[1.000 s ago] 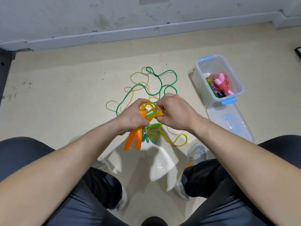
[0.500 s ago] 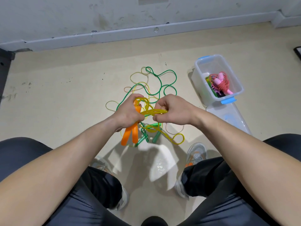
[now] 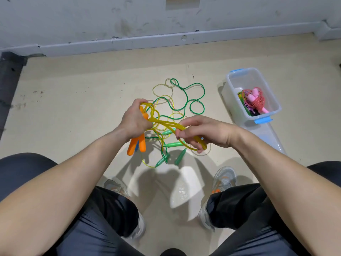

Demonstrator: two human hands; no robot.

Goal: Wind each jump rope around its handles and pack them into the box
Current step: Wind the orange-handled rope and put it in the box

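the translucent yellow rubbery jump rope cord (image 3: 167,124) is up off the ground between the two hands. a few turns lie round the top of its pair of orange plastic handles (image 3: 139,145), and the rest stretches across as a doubled strand. the left hand (image 3: 133,121) is clenched round the handles, which sit side by side and point down. the right hand (image 3: 206,134) has its fingers curled round the loose strands, drawn out to the right. this looks like the winding step, partway through. the next move, i judge, calls for carrying the slack round the handles under tension, then tucking in the end. beyond, tangled green-handled ropes (image 3: 174,144) lie on the beige floor (image 3: 73,117). to the right, the clear plastic box with blue latches (image 3: 265,116) holds a wound pink rope (image 3: 255,100), with its clear lid (image 3: 267,135) beside it.
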